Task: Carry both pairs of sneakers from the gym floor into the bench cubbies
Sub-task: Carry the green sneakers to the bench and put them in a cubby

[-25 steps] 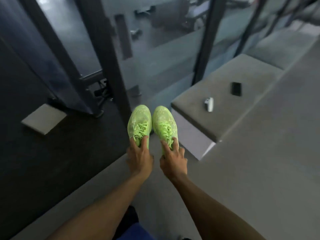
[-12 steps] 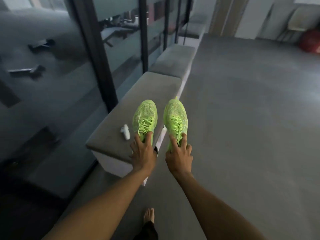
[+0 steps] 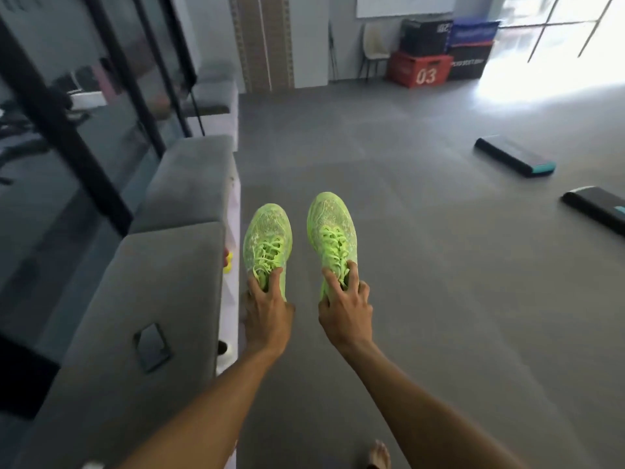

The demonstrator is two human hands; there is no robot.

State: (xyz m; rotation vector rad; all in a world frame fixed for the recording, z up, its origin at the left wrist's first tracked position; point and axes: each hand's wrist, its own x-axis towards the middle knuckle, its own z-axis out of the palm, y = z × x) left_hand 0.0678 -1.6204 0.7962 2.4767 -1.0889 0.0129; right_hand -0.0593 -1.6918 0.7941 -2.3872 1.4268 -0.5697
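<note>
I carry a pair of neon green sneakers in the air, toes pointing away from me. My left hand (image 3: 267, 308) grips the left sneaker (image 3: 267, 240) at its heel opening. My right hand (image 3: 345, 304) grips the right sneaker (image 3: 331, 228) the same way. Both shoes hang over the grey floor just right of the grey cushioned bench (image 3: 169, 275), whose white cubby front (image 3: 231, 269) faces the floor. Something yellow and red (image 3: 227, 260) shows inside one cubby. No second pair is in view.
A dark phone (image 3: 151, 346) lies on the bench top. Glass partitions with black frames run along the left. Two black step platforms (image 3: 514, 160) (image 3: 598, 206) lie on the floor at right. Stacked plyo boxes (image 3: 436, 52) and a chair stand by the far wall. My bare foot (image 3: 378, 453) shows below.
The view has swung right along the bench, bringing the open gym floor into sight. The sneakers have shifted from over the bench top to beside its front and sit slightly further apart.
</note>
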